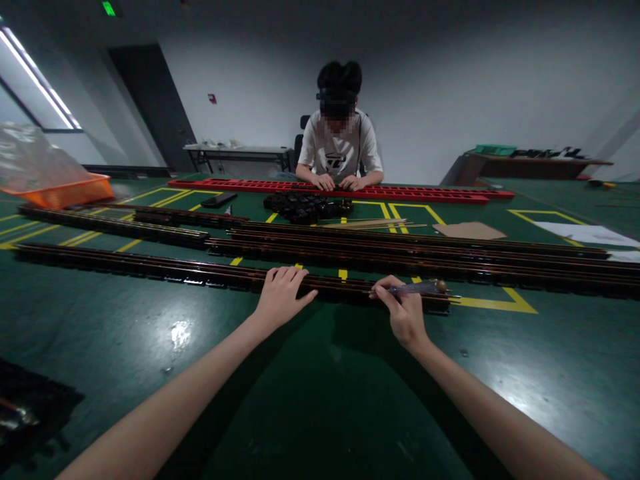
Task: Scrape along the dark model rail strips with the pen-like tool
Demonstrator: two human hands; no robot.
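Observation:
A long dark strip assembly (165,268) with thin copper-coloured rods runs across the green table (300,373). My left hand (283,297) lies on it near its middle, fingers apart and holding nothing. Toward the strip's right end, my right hand (404,312) is closed around a screwdriver-like tool (420,288) with a clear handle and a brownish round end. The tool's thin tip points left, over the strip. Rod ends stick out at the strip's right end.
More dark strips (350,248) lie behind. Further back are black parts (305,207), thin sticks (370,224), a cardboard piece (470,231), a phone-like object (219,199) and an orange basket (75,191). Across the table, a person (340,143) touches red frames (425,194).

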